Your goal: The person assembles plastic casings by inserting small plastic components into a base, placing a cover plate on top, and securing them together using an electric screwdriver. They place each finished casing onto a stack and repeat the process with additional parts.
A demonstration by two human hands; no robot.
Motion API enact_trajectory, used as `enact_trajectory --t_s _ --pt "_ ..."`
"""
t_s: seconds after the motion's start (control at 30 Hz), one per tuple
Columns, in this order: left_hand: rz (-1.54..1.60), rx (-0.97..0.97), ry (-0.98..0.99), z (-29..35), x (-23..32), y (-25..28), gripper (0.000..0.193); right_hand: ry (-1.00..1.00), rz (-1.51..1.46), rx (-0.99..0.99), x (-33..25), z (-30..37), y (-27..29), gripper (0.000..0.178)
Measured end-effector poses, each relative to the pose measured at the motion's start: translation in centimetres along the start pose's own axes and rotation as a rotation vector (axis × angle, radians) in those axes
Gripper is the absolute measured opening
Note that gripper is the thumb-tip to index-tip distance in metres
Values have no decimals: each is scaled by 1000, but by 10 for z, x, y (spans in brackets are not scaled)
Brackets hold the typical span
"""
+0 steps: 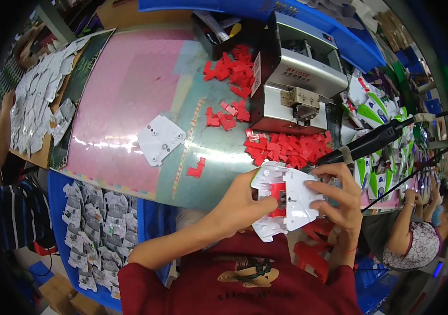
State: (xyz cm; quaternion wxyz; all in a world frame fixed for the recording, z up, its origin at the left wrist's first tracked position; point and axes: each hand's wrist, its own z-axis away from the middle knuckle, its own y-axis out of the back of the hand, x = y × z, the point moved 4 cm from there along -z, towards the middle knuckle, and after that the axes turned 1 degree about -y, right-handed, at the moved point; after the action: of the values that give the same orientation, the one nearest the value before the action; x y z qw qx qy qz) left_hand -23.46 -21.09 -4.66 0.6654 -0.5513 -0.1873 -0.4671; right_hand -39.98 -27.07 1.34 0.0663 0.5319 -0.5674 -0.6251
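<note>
Close to my body, a white plastic housing (267,229) with a green edge is tilted up between my hands. My left hand (237,202) is closed around its left side, thumb on the red plastic piece (277,190) inside it. A flat white plastic panel (300,202) covers the housing's right part. My right hand (339,197) has its bent fingers on the panel's right edge. Right above that hand is a black power screwdriver (366,142) on a cord; whether the hand touches it I cannot tell. Another white panel (161,140) lies flat on the table.
Red plastic pieces (287,149) lie heaped before a grey metal machine (295,79). One loose red piece (196,168) lies apart. A blue bin (148,220) of white parts stands lower left. White-green housings (373,110) are piled at the right. Other people sit at both sides.
</note>
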Motion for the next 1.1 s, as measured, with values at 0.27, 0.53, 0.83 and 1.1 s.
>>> enact_trajectory --t_s 0.27,0.53,0.83,1.1 --pt "-99 50 -56 3 -3 1 31 -73 -146 -256 -4 0 -15 75" --pt "-262 88 -202 2 -3 -3 46 -90 -143 -113 -10 7 -27 79" --pt "-211 63 -211 -3 -5 1 38 -79 -49 -13 -14 8 -35 77" --pt "-150 108 -11 -13 -24 7 27 -89 -56 12 -9 15 -35 72"
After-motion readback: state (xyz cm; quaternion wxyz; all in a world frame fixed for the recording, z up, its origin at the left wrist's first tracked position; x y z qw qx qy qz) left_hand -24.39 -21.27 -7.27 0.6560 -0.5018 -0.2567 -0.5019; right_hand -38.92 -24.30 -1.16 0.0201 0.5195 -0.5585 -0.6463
